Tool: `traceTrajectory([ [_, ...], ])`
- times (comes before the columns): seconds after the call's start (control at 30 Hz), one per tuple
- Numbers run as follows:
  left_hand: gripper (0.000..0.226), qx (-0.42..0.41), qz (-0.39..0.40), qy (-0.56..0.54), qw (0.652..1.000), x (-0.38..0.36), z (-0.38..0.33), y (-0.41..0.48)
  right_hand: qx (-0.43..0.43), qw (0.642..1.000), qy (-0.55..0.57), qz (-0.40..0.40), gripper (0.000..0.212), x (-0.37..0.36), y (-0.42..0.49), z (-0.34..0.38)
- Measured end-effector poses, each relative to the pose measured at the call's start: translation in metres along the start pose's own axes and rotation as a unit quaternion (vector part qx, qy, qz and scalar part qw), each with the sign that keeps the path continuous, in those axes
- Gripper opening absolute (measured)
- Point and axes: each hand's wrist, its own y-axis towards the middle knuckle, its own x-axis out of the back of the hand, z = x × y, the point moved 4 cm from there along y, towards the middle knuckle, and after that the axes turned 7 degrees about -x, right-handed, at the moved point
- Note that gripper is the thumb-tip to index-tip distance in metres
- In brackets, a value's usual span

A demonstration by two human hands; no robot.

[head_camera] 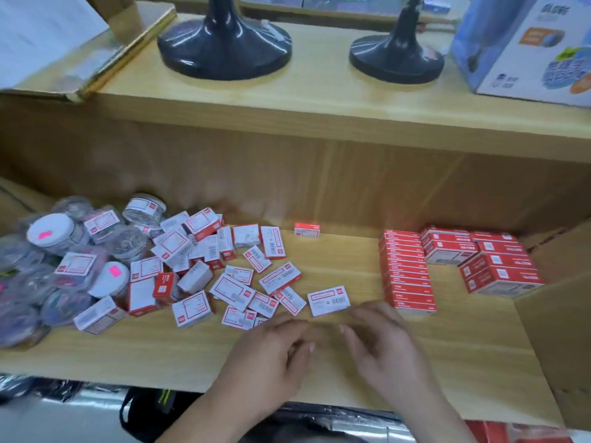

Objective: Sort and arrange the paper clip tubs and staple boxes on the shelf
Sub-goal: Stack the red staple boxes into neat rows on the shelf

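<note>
On shelf (351, 372), left end: heap of clear tubs (51, 233), some with white lids. Centre: loose boxes (233, 290), scattered, some overlapping; single box (328, 300) lies apart, just beyond the hands; lone box (307, 229) sits at the back. Right end: stacks (406, 276) of red boxes in tidy rows. Front edge: left hand (271, 353) and right hand (383, 343), near each other, fingers loosely curved, holding nothing.
</note>
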Motion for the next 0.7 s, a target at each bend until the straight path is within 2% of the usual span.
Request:
traceTrajectory([
  [0.07,0.021,0.031,-0.025,0.022,0.999,0.017,0.02,-0.012,0.044,0.997,-0.061,-0.012,0.032,-0.012,0.009,0.011],
  [0.13,0.023,0.054,-0.033,0.043,0.997,0.028,0.036,-0.02,0.073,0.989,-0.129,0.014,0.039,-0.028,0.018,0.013],
  [0.27,0.019,0.062,-0.043,0.035,0.997,0.036,0.051,-0.029,0.07,0.973,-0.214,0.051,0.056,-0.047,0.031,0.01],
  [0.33,0.017,0.059,-0.043,0.018,0.997,0.036,0.053,-0.027,0.059,0.973,-0.219,0.05,0.051,-0.043,0.036,0.014],
  [0.47,0.016,0.048,-0.057,-0.011,0.997,0.042,0.05,-0.02,0.044,0.971,-0.231,0.053,0.021,-0.029,0.042,0.025],
  [0.5,0.014,0.046,-0.067,-0.019,0.996,0.045,0.048,-0.018,0.023,0.976,-0.207,0.066,0.026,-0.025,0.043,0.027],
  [0.53,0.013,0.045,-0.08,-0.031,0.995,0.047,0.046,-0.015,-0.01,0.984,-0.157,0.083,0.041,-0.021,0.044,0.03],
  [0.6,0.016,0.041,-0.098,-0.062,0.992,0.05,0.041,-0.008,-0.105,0.986,-0.02,0.132,0.062,-0.011,0.043,0.041],
  [0.67,0.02,0.035,-0.097,-0.107,0.989,0.049,0.033,0.001,-0.193,0.957,0.098,0.191,0.062,-0.006,0.038,0.055],
  [0.7,0.023,0.031,-0.092,-0.133,0.986,0.047,0.029,0.005,-0.211,0.944,0.142,0.21,0.059,-0.005,0.036,0.061],
])
